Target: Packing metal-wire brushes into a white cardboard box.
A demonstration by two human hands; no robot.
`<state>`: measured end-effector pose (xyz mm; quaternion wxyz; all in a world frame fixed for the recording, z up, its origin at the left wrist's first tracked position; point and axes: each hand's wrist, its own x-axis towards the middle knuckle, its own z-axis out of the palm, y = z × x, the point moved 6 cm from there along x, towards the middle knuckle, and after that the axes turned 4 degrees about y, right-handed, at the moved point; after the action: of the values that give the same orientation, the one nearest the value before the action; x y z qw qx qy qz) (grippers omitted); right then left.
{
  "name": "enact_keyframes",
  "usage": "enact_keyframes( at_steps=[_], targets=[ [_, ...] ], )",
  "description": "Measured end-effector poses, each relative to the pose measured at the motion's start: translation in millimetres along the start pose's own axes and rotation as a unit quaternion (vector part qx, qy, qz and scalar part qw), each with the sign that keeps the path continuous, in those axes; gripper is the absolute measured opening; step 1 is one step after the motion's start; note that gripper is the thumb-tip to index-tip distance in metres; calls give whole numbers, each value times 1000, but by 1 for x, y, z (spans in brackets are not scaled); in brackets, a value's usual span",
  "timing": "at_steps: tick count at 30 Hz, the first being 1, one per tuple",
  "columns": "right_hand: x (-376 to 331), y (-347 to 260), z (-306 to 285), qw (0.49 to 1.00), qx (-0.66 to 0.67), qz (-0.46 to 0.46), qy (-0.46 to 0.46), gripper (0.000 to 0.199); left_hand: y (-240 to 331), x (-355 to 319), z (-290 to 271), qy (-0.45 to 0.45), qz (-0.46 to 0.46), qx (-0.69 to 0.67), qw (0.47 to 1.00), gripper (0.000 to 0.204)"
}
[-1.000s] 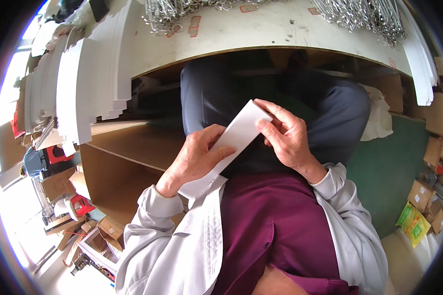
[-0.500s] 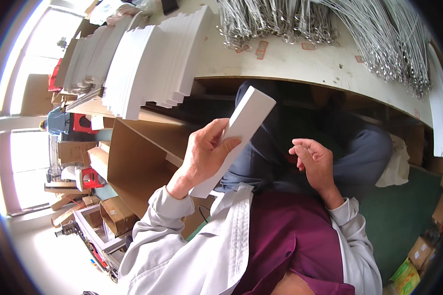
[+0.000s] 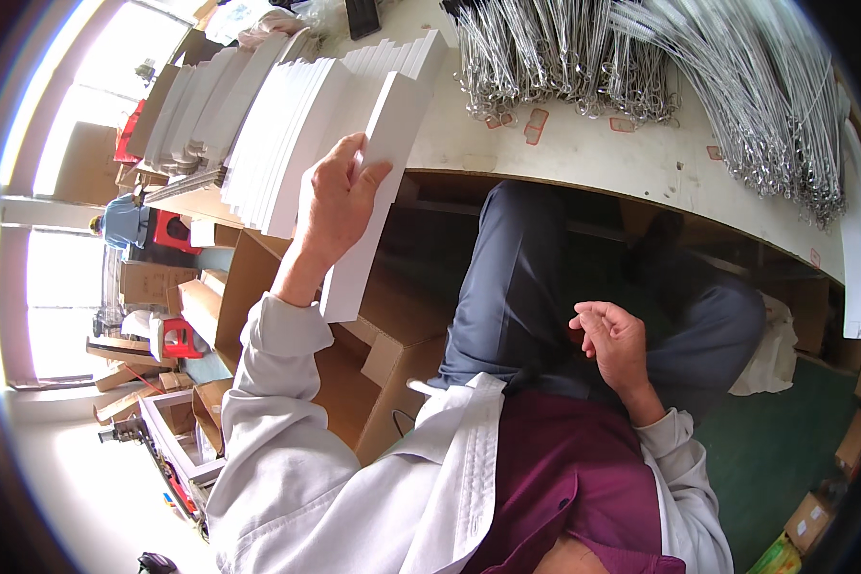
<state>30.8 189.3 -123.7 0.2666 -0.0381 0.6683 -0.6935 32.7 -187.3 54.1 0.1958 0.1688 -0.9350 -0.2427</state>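
My left hand (image 3: 340, 203) is closed round a long, slim white box (image 3: 356, 266), thumb on its upper face. The box is tilted and lies against the near side of a row of similar white boxes (image 3: 279, 143) at the table's left edge. Whether it touches them, I cannot tell. Over my lap hovers my right hand (image 3: 614, 346), fingers loosely bent and nothing visible in it.
Bundles of thin metal wires with looped ends (image 3: 555, 67) cover the back of the white table (image 3: 584, 143). An opened cardboard carton (image 3: 402, 368) stands left of my legs. Far left are red stools (image 3: 174, 337) and a person in blue (image 3: 124, 222).
My left hand has carried the white box from over my lap up and left to the row of boxes. My right hand has stayed nearly in place.
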Motion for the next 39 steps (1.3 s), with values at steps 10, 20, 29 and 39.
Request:
enact_keyframes(
  at_steps=[10, 20, 29, 39],
  targets=[
    [6, 7, -3, 1000, -21, 6, 2, 25, -75, 83, -1, -30, 3, 52, 998, 45],
    [9, 19, -2, 996, -75, 37, -15, 27, -94, 138, -22, 3, 65, 386, 920, 49],
    [13, 28, -4, 992, -115, 53, -14, 22, -82, 92, -22, 45, 110, 375, 919, 57],
    [9, 8, -4, 993, -120, 6, 10, 21, 61, 29, 56, -9, 211, 80, 974, 31]
  ],
)
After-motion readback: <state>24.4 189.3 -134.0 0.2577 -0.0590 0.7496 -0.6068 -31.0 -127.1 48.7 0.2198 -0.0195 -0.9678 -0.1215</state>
